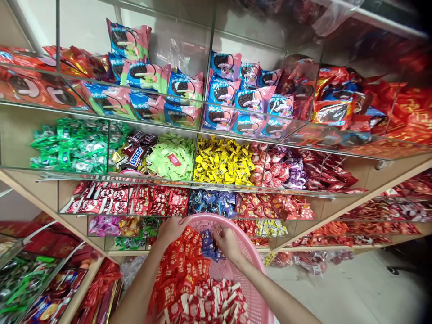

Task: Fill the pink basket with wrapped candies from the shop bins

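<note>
A round pink plastic basket stands in front of the shelves, and my left hand grips its far rim on the left. Inside lie red candy packets with gold lettering, red-and-white wrapped candies toward the near side, and a few dark blue wrapped candies. Over the blue ones, inside the right part of the basket, my right hand has its fingers bent together. Whether a candy sits in those fingers is hidden.
Glass-divided shelves hold green candies, yellow candies, blue candies and Oreo packs. More bins of sweets stand at lower left. Tiled floor shows at lower right.
</note>
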Demonstrator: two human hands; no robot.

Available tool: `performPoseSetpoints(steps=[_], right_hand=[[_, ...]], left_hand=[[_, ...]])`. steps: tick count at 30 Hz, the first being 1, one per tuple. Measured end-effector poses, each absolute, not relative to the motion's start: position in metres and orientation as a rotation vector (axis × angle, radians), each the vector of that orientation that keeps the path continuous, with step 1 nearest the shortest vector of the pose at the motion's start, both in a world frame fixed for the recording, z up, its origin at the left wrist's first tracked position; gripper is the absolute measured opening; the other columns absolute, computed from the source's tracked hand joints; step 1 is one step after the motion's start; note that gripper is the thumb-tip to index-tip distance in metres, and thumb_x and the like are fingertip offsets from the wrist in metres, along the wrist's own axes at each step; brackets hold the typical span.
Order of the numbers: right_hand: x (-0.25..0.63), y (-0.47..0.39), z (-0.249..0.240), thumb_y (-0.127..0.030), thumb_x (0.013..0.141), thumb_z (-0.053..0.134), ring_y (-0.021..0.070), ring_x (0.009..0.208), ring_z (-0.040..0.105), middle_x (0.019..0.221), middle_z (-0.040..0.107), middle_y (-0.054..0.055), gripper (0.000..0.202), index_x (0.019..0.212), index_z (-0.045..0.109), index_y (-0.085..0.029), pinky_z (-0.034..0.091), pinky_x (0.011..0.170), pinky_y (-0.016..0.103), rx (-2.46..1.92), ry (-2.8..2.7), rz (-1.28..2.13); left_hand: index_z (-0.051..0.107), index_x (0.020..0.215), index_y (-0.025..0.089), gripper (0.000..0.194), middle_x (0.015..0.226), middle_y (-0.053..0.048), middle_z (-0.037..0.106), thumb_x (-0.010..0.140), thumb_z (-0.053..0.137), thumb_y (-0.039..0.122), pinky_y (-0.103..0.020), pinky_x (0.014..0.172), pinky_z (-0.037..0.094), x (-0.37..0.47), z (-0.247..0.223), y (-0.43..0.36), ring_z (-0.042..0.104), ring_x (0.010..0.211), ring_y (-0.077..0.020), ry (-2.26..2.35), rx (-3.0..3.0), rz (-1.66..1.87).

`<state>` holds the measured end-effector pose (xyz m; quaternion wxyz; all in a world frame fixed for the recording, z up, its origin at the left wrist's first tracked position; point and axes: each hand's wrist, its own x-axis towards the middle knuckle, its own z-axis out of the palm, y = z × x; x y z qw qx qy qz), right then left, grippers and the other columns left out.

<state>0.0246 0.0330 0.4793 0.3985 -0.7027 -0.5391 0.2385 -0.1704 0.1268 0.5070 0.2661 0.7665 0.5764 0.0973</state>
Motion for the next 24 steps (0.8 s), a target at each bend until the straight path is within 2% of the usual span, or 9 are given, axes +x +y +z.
performPoseSetpoints(steps=[6,10,14,20,24], right_hand=[[0.05,0.056,0.526,-0.039,0.079,0.039,0.0114,0.046,0.046,0.051,0.052,-0.002,0.028,0.084,0.056,-0.016,0.033,0.047,0.022,-1.802,-1.445,0.368],[0.053,0.075,0.537,-0.033,0.078,0.043,0.0137,0.065,0.052,0.073,0.058,0.002,0.022,0.089,0.055,-0.018,0.038,0.061,0.023,-1.799,-1.556,0.215],[0.04,0.093,0.541,-0.032,0.076,0.048,0.0174,0.087,0.05,0.092,0.056,0.006,0.022,0.092,0.054,-0.019,0.037,0.073,0.026,-1.824,-1.678,0.03],[0.026,0.118,0.539,-0.034,0.073,0.053,0.0201,0.082,0.048,0.083,0.059,0.006,0.019,0.083,0.052,-0.018,0.035,0.071,0.028,-2.022,-1.73,-0.092],[0.025,0.126,0.536,-0.036,0.07,0.056,0.0213,0.084,0.049,0.085,0.059,0.007,0.022,0.082,0.052,-0.018,0.033,0.07,0.029,-2.114,-1.747,-0.111]], left_hand=[[0.045,0.051,0.02,0.058,0.052,-0.002,0.053,0.069,0.022,0.07,-0.022,0.045,0.025,-0.17,0.509,0.125,0.049,0.047,-0.0152,1.561,2.047,0.259],[0.045,0.052,0.02,0.058,0.051,-0.001,0.052,0.068,0.022,0.071,-0.022,0.045,0.026,-0.169,0.51,0.125,0.049,0.046,-0.0148,1.553,2.036,0.255],[0.047,0.052,0.02,0.058,0.052,-0.002,0.054,0.069,0.024,0.07,-0.022,0.046,0.025,-0.169,0.51,0.125,0.051,0.048,-0.0153,1.556,2.034,0.254],[0.051,0.053,0.02,0.057,0.054,-0.002,0.055,0.07,0.026,0.069,-0.022,0.047,0.025,-0.171,0.504,0.127,0.053,0.052,-0.0167,1.572,2.077,0.279],[0.05,0.053,0.02,0.056,0.054,-0.002,0.055,0.07,0.026,0.068,-0.022,0.047,0.024,-0.171,0.502,0.127,0.053,0.051,-0.0163,1.563,2.079,0.285]])
